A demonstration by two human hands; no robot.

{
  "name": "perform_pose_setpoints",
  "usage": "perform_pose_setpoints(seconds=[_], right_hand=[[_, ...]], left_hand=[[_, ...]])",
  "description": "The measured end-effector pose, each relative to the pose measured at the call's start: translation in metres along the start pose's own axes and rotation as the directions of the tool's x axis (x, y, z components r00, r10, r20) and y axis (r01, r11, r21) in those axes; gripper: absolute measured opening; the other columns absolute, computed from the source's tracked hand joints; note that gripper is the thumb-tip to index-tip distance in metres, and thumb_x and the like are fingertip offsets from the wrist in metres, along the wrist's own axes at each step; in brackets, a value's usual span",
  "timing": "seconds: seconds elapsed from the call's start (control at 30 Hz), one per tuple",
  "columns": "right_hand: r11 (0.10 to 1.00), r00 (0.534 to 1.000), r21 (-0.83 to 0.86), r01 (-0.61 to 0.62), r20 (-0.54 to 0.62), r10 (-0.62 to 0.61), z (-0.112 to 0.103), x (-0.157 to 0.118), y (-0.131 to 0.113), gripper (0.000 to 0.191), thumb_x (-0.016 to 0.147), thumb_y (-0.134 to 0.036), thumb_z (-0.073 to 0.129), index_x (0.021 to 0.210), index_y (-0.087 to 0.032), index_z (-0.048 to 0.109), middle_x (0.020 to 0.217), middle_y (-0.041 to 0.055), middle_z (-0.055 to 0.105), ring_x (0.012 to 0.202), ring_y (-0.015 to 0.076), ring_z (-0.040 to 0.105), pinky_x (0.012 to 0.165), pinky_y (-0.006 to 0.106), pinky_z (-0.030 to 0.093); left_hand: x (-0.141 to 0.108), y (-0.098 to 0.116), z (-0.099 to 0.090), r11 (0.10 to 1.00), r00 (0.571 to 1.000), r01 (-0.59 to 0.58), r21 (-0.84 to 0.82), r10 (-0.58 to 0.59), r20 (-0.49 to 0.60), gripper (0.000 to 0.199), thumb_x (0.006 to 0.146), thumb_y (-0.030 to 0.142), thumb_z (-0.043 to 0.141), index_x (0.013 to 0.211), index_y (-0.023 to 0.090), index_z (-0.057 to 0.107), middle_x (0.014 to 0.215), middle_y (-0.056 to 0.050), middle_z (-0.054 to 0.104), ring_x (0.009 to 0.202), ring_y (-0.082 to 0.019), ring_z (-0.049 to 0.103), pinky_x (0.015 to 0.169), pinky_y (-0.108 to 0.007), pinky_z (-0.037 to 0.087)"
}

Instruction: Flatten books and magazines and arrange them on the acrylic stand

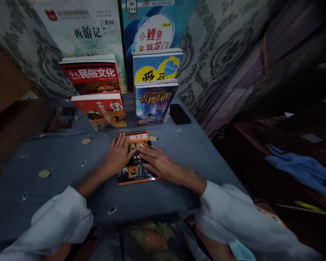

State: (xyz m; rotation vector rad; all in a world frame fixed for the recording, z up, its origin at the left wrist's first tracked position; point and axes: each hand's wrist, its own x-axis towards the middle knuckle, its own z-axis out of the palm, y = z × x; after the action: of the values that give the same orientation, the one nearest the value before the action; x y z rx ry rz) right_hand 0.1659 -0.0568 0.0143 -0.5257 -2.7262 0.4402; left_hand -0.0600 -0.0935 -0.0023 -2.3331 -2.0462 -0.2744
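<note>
A book (136, 173) with an orange and black cover, a big cat's face and small animal pictures lies flat before me. Across its upper left edge rests my left hand (120, 154), fingers stretched out and pointing away from me. My right hand (159, 162) lies over the book's right side, its fingers extended toward the middle of the cover. Both hands are flat and grip nothing. Parts of the cover's title and pictures are hidden under them.
Beyond the book, a red book (108, 112) and a blue book (153, 103) stand upright, with taller books behind them. A black phone (180, 114) lies at the right edge of the cloth-covered table (62, 156). Blue cloth (299, 166) lies off to the right.
</note>
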Motion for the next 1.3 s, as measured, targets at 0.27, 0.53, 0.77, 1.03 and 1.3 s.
perform_pose_setpoints(seconds=[0.27, 0.53, 0.77, 1.03, 1.3], right_hand=[[0.976, 0.977, -0.05, -0.214, 0.011, 0.215, 0.01, 0.048, 0.04, 0.05, 0.102, -0.03, 0.043, 0.147, -0.008, 0.045, 0.157, 0.0214, 0.041, 0.149, 0.0285, 0.033, 0.122, 0.054, 0.028], [0.944, 0.942, -0.033, -0.328, -0.091, 0.324, 0.025, 0.028, 0.037, 0.059, 0.102, -0.039, 0.041, 0.152, -0.007, 0.037, 0.158, 0.0236, 0.037, 0.149, 0.0331, 0.032, 0.121, 0.057, 0.03], [0.96, 0.961, -0.071, -0.27, -0.085, 0.264, 0.03, -0.011, 0.004, 0.07, 0.1, -0.044, 0.048, 0.157, -0.01, 0.027, 0.16, 0.0232, 0.034, 0.15, 0.0336, 0.029, 0.121, 0.06, 0.029], [0.98, 0.976, -0.034, -0.196, -0.1, 0.192, 0.029, -0.053, -0.032, 0.081, 0.098, -0.041, 0.054, 0.162, -0.015, 0.011, 0.162, 0.0215, 0.03, 0.152, 0.0318, 0.024, 0.12, 0.058, 0.032], [0.967, 0.961, 0.188, -0.172, -0.186, 0.207, 0.031, -0.062, -0.034, 0.073, 0.098, -0.032, 0.055, 0.161, -0.027, 0.018, 0.162, 0.0127, 0.036, 0.151, 0.0298, 0.029, 0.118, 0.056, 0.037]], left_hand=[[0.0, 0.004, 0.001, 0.999, 0.999, 0.035, -0.005, -0.036, -0.017, 0.06, 0.104, 0.041, 0.032, 0.15, 0.003, 0.037, 0.159, -0.025, 0.032, 0.151, -0.034, 0.027, 0.12, -0.056, 0.026], [-0.004, 0.007, 0.003, 0.997, 0.995, 0.078, -0.024, -0.079, -0.062, 0.059, 0.103, 0.043, 0.032, 0.149, 0.005, 0.037, 0.159, -0.024, 0.033, 0.151, -0.035, 0.027, 0.119, -0.056, 0.026], [-0.008, 0.007, 0.005, 0.994, 0.988, 0.101, -0.042, -0.105, -0.114, 0.063, 0.103, 0.048, 0.031, 0.149, 0.006, 0.038, 0.158, -0.025, 0.036, 0.151, -0.038, 0.027, 0.117, -0.059, 0.029], [-0.054, 0.023, 0.009, 0.99, 0.995, 0.056, -0.131, -0.067, -0.08, 0.07, 0.1, 0.054, 0.04, 0.153, 0.008, 0.032, 0.162, -0.023, 0.028, 0.153, -0.041, 0.011, 0.119, -0.061, 0.025], [-0.057, 0.008, -0.008, 0.389, 0.896, 0.261, -0.883, -0.438, 0.072, 0.06, 0.098, 0.044, 0.047, 0.152, 0.024, 0.032, 0.159, -0.01, 0.04, 0.148, -0.027, 0.036, 0.12, -0.049, 0.034]])
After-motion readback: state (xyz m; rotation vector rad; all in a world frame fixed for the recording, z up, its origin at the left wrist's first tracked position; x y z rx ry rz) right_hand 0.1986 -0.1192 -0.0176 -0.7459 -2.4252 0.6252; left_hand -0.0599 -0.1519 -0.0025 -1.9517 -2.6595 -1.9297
